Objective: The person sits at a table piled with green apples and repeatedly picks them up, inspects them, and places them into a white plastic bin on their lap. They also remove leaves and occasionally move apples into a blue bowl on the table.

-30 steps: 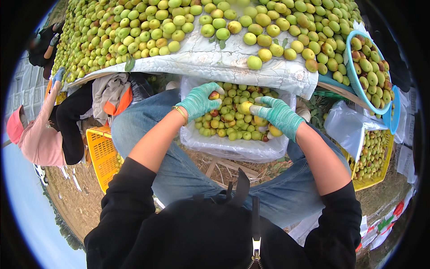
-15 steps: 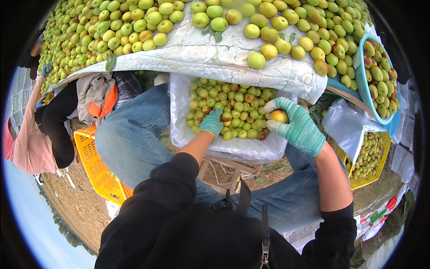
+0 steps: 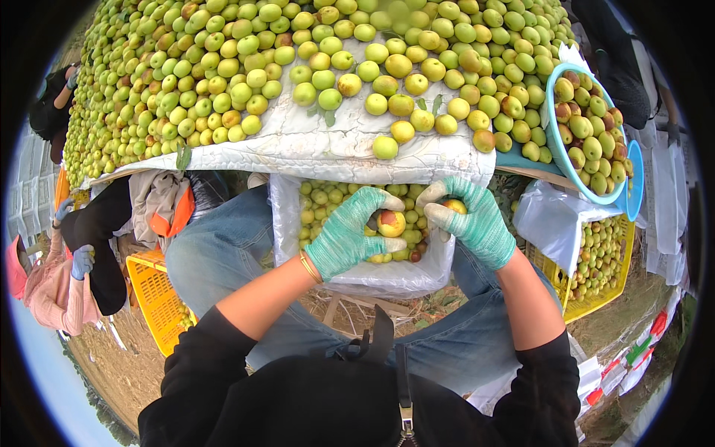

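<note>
In front of me a crate lined with clear plastic [image 3: 350, 281] holds many small green jujubes [image 3: 319, 195], some with red-brown patches. Above it, my left hand [image 3: 346, 232], in a green knit glove with pale fingertips, grips a yellow jujube with a red patch [image 3: 392, 223] between thumb and fingers. Just to the right my right hand [image 3: 474, 220], gloved alike, is closed around another yellow-red jujube [image 3: 455, 206], partly hidden by its fingers. The two hands face each other with a small gap between the fruits.
A large heap of jujubes [image 3: 186, 74] lies on a pale quilted cloth [image 3: 313, 145] beyond the crate. To the right stand a blue basin of jujubes [image 3: 553, 123] and a yellow crate [image 3: 624, 261]. Another yellow crate [image 3: 153, 298] and a person in pink [image 3: 59, 287] are at left.
My left hand has risen from the fruit in the crate and now holds a jujube. My right hand, still holding a jujube, has come closer to it. The view has shifted, showing more heap.
</note>
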The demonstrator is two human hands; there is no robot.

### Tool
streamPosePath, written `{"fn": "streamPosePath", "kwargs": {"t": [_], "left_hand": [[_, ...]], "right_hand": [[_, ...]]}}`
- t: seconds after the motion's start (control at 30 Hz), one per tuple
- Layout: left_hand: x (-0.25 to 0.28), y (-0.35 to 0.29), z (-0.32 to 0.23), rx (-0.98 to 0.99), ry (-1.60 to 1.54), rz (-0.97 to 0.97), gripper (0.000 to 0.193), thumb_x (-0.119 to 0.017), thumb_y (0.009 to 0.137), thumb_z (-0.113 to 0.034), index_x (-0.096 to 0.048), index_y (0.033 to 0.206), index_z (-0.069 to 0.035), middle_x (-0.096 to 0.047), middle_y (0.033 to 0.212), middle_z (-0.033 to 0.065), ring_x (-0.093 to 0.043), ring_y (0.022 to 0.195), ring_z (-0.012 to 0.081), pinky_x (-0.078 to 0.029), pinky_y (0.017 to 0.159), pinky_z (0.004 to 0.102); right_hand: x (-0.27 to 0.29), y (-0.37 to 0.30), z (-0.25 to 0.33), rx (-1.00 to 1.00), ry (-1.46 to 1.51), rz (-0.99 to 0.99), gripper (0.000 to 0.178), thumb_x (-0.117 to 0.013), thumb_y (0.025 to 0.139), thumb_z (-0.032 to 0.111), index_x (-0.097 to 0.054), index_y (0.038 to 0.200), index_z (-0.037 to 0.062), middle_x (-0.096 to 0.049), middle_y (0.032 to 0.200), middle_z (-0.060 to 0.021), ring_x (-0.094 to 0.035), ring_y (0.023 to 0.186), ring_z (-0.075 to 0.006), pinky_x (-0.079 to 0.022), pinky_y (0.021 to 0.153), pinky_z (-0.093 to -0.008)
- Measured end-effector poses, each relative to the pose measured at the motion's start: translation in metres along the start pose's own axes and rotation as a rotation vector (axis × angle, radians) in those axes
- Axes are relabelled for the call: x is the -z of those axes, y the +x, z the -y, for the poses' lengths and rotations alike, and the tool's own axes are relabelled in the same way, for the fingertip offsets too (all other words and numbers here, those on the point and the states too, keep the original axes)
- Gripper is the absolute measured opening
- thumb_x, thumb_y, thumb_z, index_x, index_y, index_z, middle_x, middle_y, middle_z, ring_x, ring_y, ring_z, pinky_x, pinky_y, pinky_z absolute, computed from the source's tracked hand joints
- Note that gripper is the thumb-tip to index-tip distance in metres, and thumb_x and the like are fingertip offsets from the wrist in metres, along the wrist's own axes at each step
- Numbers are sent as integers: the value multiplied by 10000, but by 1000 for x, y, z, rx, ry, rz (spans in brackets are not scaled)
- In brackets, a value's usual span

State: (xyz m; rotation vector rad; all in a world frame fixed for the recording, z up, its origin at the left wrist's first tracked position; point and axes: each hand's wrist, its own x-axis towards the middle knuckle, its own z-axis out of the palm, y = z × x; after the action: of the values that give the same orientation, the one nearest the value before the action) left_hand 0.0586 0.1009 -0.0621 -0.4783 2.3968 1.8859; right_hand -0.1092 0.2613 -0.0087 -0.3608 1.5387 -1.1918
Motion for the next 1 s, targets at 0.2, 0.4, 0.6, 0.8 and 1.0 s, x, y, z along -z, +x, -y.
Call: {"fn": "streamPosePath", "kwargs": {"t": [0.2,0.4,0.6,0.8,1.0], "left_hand": [[-15,38,-56,-482,345,-169,631,-820,673,-319,-581,1201,-72,-523,1170,112,-502,1115,278,-412,973,387],[-11,111,-29,-282,946,-488,549,-718,760,-343,-562,1258,-175,-441,1313,143,-405,1211,355,-332,1037,469],[-6,152,0,-397,1004,-445,500,-750,723,-345,-633,1189,-210,-457,1301,127,-420,1173,359,-332,1010,451],[-11,161,-14,-311,953,-394,535,-809,641,-349,-660,1125,-178,-466,1224,181,-454,1131,359,-396,943,452],[-11,168,-17,-177,1007,-362,590,-816,609,-356,-640,1140,-167,-462,1241,192,-466,1132,370,-409,939,459]], "right_hand": [[5,-6,4,223,-118,50,587,-767,781,319,-546,1243,32,-618,1118,-93,-565,1064,-157,-457,934,-307],[121,-38,33,688,-608,-1183,465,-746,793,202,-574,1190,30,-609,1101,-113,-591,1023,-204,-484,896,-318],[226,-52,41,496,-640,-1437,582,-767,757,276,-571,1242,20,-577,1200,-185,-569,1094,-304,-450,954,-383],[248,-36,53,413,-745,-1358,501,-744,778,219,-601,1236,74,-589,1187,-144,-574,1089,-282,-450,969,-372],[251,-36,54,611,-521,-1337,427,-723,789,133,-603,1196,85,-615,1132,-113,-593,1038,-241,-467,925,-332]]}}
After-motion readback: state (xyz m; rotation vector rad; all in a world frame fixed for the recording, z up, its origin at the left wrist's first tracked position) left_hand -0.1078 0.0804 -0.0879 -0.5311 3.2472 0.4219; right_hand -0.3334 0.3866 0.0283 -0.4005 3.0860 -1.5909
